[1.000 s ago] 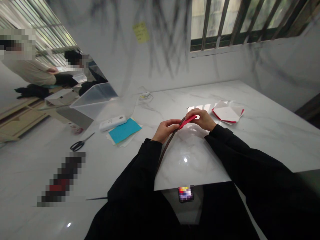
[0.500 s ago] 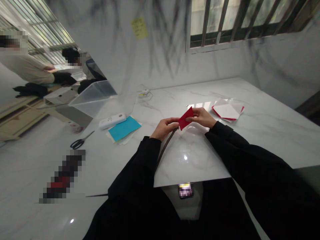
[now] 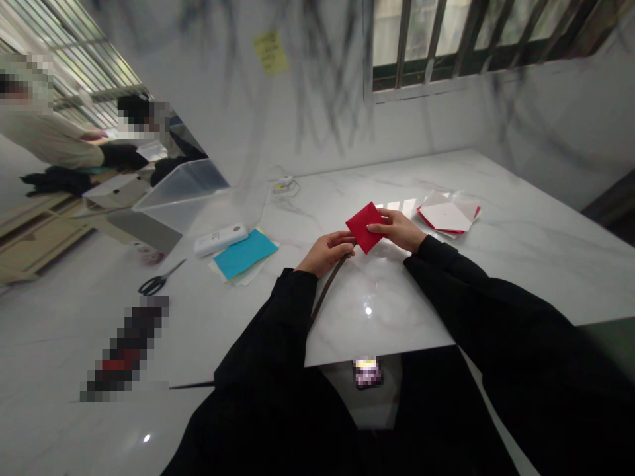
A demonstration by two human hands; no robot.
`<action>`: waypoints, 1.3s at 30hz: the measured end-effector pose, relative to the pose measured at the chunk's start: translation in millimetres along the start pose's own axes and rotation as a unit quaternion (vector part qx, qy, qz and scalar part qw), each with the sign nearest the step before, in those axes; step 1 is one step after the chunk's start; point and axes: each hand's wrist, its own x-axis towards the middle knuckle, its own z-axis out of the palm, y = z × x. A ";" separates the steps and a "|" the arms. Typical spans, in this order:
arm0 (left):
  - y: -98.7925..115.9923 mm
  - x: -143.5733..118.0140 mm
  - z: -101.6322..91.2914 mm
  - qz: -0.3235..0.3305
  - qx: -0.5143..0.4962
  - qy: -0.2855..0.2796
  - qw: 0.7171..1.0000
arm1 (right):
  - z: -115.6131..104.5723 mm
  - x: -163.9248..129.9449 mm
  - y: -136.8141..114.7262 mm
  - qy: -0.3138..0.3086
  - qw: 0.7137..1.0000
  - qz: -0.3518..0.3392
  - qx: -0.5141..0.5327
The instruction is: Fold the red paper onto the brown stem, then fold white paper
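Observation:
My right hand (image 3: pixel 401 231) pinches a small folded red paper (image 3: pixel 364 228) by its right side, thumb on the near face. The paper is held up above the table as a diamond, its broad face towards me. At its lower left edge is my left hand (image 3: pixel 325 254), thumb and fingers closed around that edge. The fingertips there are partly behind the paper. A thin brown strip (image 3: pixel 327 291) runs from beside my left thumb down along the sleeve; whether that hand grips it I cannot tell.
Red and white papers (image 3: pixel 449 213) lie at the right. To the left are blue paper (image 3: pixel 247 253), a white device (image 3: pixel 221 240), scissors (image 3: pixel 153 284) and a blurred dark object (image 3: pixel 126 350). A clear plastic bin (image 3: pixel 183 192) stands behind. Two people sit further off.
The red paper has turned so that more of its face shows, and its left corner has swung up and left. Both hands stay close to it; the view has shifted slightly.

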 end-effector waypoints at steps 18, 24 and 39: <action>-1.0 -16.8 -4.4 0.022 0.028 0.076 0.996 | -11.1 6.0 15.4 0.090 0.995 -0.005 -0.037; -1.2 -22.9 -5.9 0.041 -0.010 0.149 0.988 | -11.9 8.9 20.1 0.239 0.937 -0.059 -0.249; -2.8 -18.6 -10.5 0.053 -0.039 0.157 0.985 | 6.8 -2.8 11.4 0.021 0.897 0.009 -0.442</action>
